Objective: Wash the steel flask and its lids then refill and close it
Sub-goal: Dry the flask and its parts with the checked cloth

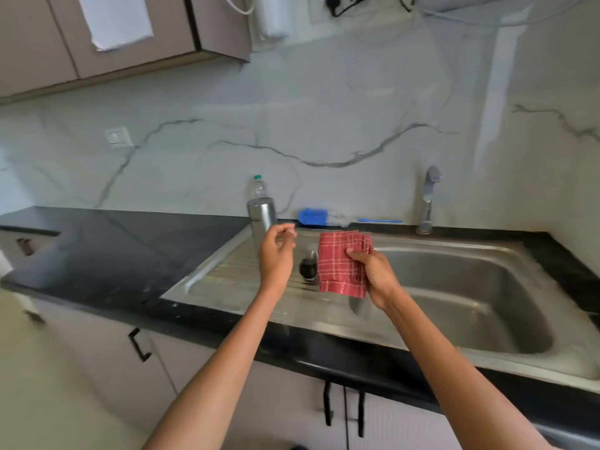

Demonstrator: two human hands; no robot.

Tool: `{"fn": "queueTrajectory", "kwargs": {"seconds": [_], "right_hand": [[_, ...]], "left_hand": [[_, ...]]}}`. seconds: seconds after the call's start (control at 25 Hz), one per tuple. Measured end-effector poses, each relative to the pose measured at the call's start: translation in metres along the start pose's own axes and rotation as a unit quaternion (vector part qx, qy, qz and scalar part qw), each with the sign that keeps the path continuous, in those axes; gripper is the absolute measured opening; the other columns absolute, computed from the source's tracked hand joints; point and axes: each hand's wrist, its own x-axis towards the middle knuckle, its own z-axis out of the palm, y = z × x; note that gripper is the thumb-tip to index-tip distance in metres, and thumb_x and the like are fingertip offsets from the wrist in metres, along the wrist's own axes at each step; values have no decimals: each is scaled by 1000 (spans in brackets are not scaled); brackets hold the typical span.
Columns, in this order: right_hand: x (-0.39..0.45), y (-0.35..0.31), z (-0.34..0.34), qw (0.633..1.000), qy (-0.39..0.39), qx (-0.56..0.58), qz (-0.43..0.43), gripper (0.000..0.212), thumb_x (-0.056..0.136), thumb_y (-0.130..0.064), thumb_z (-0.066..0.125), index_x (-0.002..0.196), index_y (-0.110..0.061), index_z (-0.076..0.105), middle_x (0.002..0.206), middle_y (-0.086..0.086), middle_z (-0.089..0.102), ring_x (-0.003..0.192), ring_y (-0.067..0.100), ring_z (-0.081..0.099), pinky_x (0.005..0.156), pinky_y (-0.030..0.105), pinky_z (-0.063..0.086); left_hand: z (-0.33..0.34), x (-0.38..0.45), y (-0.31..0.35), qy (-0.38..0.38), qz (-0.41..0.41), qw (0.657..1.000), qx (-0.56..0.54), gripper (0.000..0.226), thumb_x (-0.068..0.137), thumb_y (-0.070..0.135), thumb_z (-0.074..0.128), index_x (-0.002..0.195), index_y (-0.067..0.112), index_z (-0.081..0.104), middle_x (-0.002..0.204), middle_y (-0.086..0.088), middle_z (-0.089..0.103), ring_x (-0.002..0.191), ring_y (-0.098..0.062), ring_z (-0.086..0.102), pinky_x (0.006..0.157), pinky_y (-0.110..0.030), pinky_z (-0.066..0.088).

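The steel flask (262, 219) stood upright at the back of the ribbed draining board (227, 280), just beside a clear plastic bottle (258, 186) behind it. A dark lid (307, 267) rested on the board between the two hands. A red checked cloth (341, 264) was gripped in the right hand (376, 274), fingers curled round its edge. The left hand (276, 254) was held just in front of the flask with fingers loosely curled and nothing visibly held; contact with the flask could not be told.

The flask could be judged tall and narrow, so a careless nudge from the left hand might tip it onto the board or against the bottle. The hanging cloth partly hid the lid, which might be knocked and rolled down the ribs into the sink basin (470, 303).

Open room was seen on the black tabletop (107, 254) to the left and in the basin to the right. The back was bounded by the wall, a blue bottle brush (324, 218) and the tap (428, 203).
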Motion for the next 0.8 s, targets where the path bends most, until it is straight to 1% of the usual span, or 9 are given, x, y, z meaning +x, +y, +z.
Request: {"fn": "queueTrajectory", "kwargs": {"seconds": [0.08,0.16,0.24,0.32,0.4,0.48,0.6,0.72,0.8], "right_hand": [[8,10,21,999,2,42,11,26,94,-12,66,120,-7,65,109,15,77,100,32,74,87,46,59],[13,17,34,999,-1,50,14,26,94,-12,66,120,-8,65,108,13,77,100,30,75,85,45,59],[15,23,42,999,-5,32,13,25,94,-11,66,119,-8,66,105,10,78,96,27,76,81,41,59],[17,28,46,1000,-6,8,14,25,94,-11,67,119,-8,66,103,9,79,94,25,76,79,39,58],[16,33,49,1000,-5,-23,14,22,94,-10,67,116,-9,67,99,8,79,90,24,77,76,36,58],[16,37,49,999,0,-42,16,19,94,-10,68,113,-10,67,98,8,79,89,24,76,75,35,58],[16,39,45,998,1,-54,17,18,94,-10,68,111,-9,68,96,8,79,89,25,77,77,37,59],[20,39,38,998,9,-59,19,20,94,-11,69,113,-8,67,98,9,79,91,27,76,81,42,60],[22,40,33,998,10,-52,24,22,94,-11,69,115,-7,66,100,10,79,94,30,76,90,49,59]], "left_hand": [[-31,9,-8,83,32,996,23,13,102,22,61,114,22,66,110,6,69,93,4,63,83,-20,52],[-56,19,-24,103,16,993,51,24,100,25,65,123,22,60,116,5,65,99,2,62,89,-23,52],[-70,30,-44,75,-37,993,77,45,97,34,70,136,23,50,129,2,59,111,-10,62,97,-32,53],[-77,42,-64,19,-101,989,109,74,91,42,75,151,22,38,145,-2,50,130,-21,55,108,-41,49],[-77,53,-79,-49,-153,978,136,99,85,47,80,161,21,23,159,-5,39,143,-26,43,116,-46,41],[-75,62,-86,-109,-173,967,153,113,78,51,84,163,25,15,165,-3,32,148,-27,39,119,-53,36],[-66,72,-96,-144,-162,963,157,102,79,42,86,159,23,26,156,-1,47,137,-23,52,115,-51,42],[-56,76,-100,-132,-157,967,150,84,82,34,85,149,20,38,141,-2,58,120,-18,60,102,-39,50],[-54,78,-103,-112,-150,971,149,79,81,35,86,145,21,41,134,-1,61,118,-19,63,96,-36,51]]}}
